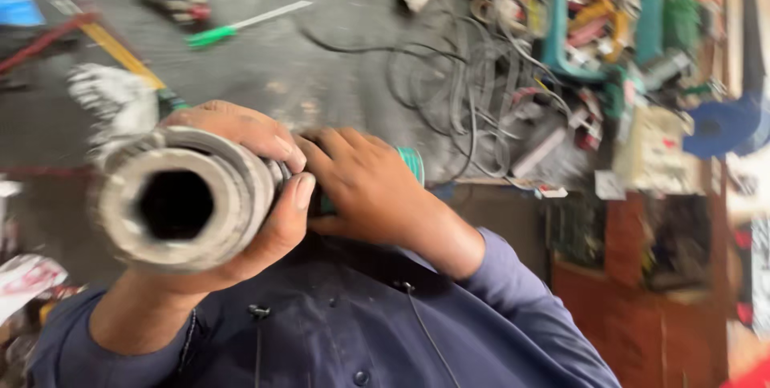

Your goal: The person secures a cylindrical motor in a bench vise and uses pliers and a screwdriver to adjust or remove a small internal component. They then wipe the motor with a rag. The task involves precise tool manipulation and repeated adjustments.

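The left hand (241, 196) grasps a thick grey metal cylinder with a dark hollow centre and ringed end (180, 204), with the thumb over the top and the fingers curled under its right side. The cylinder is near the camera, at the left of the view, and its open end faces the camera. The right hand (361, 187) lies just beside the left one, clenched around the green part behind the cylinder (411, 162), which is mostly hidden by the fingers. Both arms wear dark blue sleeves (513, 308). Behind the hands is a grey work surface (305, 67). On it, far left, lies a screwdriver with a green handle (241, 24). A tangle of black cables (473, 75) is spread to the right, and further right stands a teal plastic basket filled with small tools (601, 19). The picture is blurred, so small details are not clear.
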`<action>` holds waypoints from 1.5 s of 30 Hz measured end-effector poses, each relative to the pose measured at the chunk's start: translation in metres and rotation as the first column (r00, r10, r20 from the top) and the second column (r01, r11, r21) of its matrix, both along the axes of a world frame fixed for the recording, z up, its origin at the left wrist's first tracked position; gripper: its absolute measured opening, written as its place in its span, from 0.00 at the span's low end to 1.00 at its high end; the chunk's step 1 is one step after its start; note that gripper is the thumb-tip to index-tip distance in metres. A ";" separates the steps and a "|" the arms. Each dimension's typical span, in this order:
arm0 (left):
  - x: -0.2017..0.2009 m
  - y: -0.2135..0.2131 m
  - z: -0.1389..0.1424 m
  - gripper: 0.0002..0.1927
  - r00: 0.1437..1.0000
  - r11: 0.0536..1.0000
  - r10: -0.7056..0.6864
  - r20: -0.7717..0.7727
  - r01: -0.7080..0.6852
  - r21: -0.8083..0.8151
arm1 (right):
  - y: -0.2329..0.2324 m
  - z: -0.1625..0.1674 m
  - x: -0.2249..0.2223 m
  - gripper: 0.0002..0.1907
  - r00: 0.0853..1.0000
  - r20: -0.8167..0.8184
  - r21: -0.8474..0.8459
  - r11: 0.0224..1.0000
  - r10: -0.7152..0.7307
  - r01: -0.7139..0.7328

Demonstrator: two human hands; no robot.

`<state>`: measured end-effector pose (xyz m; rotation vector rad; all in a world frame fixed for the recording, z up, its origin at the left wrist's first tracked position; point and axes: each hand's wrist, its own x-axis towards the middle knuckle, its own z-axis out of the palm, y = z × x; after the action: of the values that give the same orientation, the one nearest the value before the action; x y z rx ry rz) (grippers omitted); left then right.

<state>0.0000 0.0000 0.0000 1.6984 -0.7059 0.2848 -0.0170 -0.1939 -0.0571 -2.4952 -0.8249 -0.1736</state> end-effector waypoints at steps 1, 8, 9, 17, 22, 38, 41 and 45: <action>-0.006 0.021 0.004 0.12 0.999 0.997 0.033 0.014 -0.034 0.071 | 0.012 0.001 -0.006 0.45 0.998 -0.051 -0.004 1.000 0.029 -0.029; -0.063 0.165 -0.014 0.29 0.980 0.973 0.192 -0.050 -0.197 -0.120 | 0.098 -0.021 -0.003 0.50 0.774 -0.600 -0.071 0.950 0.203 -0.305; -0.071 0.190 -0.019 0.31 0.972 0.970 0.236 0.016 -0.234 -0.071 | 0.119 -0.034 0.002 0.48 0.685 -0.707 -0.108 0.931 0.176 -0.350; -0.113 0.343 -0.062 0.39 0.962 0.971 0.236 0.136 -0.231 -0.052 | 0.308 -0.105 -0.036 0.49 0.168 -0.949 0.184 0.902 0.266 -0.390; -0.065 0.381 -0.076 0.47 0.998 0.998 0.024 -0.055 -0.027 -0.052 | 0.383 -0.101 -0.042 0.53 0.283 -0.897 0.283 0.933 0.340 -0.222; -0.028 0.561 -0.144 0.33 0.745 0.774 0.625 -0.234 -0.630 0.063 | 0.517 -0.093 0.045 0.45 0.304 -0.925 0.283 0.948 0.229 0.148; -0.026 0.595 -0.167 0.24 0.542 0.586 0.530 -0.651 -0.790 -0.180 | 0.529 -0.092 0.046 0.44 0.369 -0.901 0.295 0.945 0.226 0.142; -0.012 0.634 -0.181 0.19 0.276 0.597 0.275 -0.921 -0.800 -0.062 | 0.553 -0.097 0.040 0.42 0.378 -0.922 0.137 0.983 0.081 0.124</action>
<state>-0.0122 0.6344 -0.1808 1.2144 0.7770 0.0753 0.0225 0.3592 -0.1544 -1.9033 -0.2275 1.0523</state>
